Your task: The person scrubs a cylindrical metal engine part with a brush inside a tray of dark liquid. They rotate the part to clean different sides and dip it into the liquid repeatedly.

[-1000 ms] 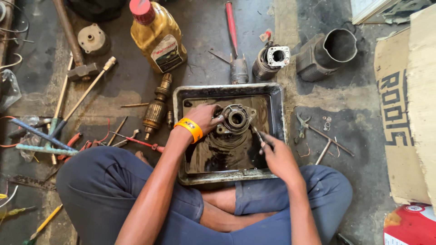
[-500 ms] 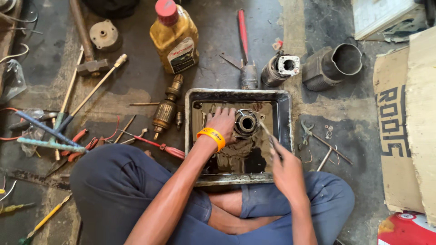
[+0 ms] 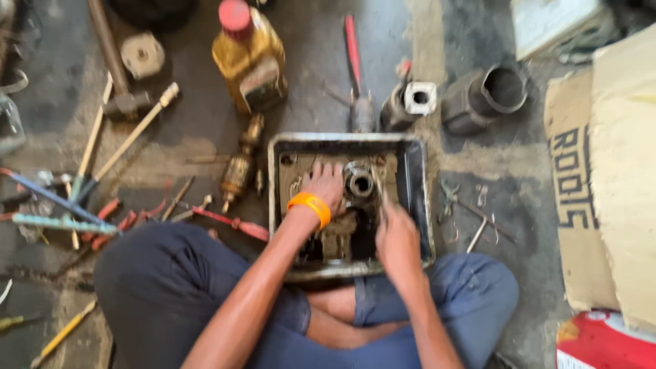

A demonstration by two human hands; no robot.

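At the centre of the frame a round grey metal machine part with a dark hollow middle [image 3: 359, 182] sits in the upper half of a dented rectangular steel tray [image 3: 414, 198] that holds dark oily liquid, probably so that the grime stays inside it. The left hand [image 3: 325, 186], an orange band at its wrist, rests against the part's left side with fingers curled, seemingly to steady it. The right hand [image 3: 396, 239] is closed around a thin tool whose tip points at the part; blur hides what kind. Just above the tray lie a red-handled screwdriver [image 3: 352, 55] and a yellow oil bottle with a red cap [image 3: 249, 58]; a copper-wound motor armature [image 3: 239, 167] lies to its left, a dark cylindrical housing [image 3: 485, 99] upper right. The person's crossed legs hem the tray's near edge.
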